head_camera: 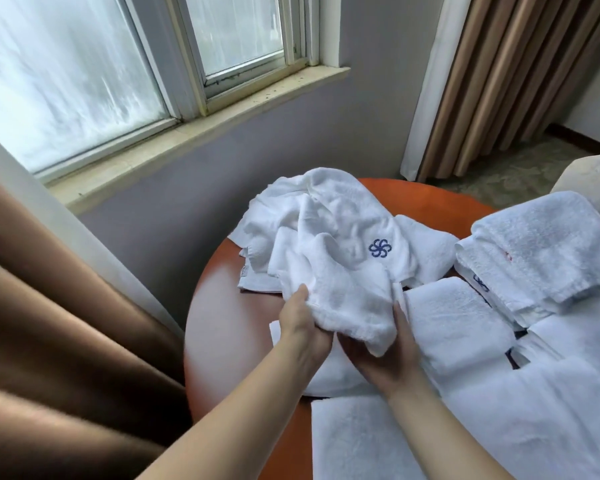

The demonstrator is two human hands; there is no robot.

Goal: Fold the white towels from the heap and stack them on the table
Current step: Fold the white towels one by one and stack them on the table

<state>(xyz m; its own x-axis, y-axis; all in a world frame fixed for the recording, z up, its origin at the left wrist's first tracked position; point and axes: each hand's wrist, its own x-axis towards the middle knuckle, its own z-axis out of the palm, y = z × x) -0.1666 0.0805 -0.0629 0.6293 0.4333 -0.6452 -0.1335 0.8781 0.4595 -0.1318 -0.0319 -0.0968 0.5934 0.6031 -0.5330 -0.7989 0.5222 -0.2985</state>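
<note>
Left hand (300, 327), right hand (387, 355) grip towel (343, 292).

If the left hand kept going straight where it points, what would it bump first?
The left hand grips the towel, so it would push deeper into that first, then probably into the heap behind it. Depth is hard to judge here.
</note>
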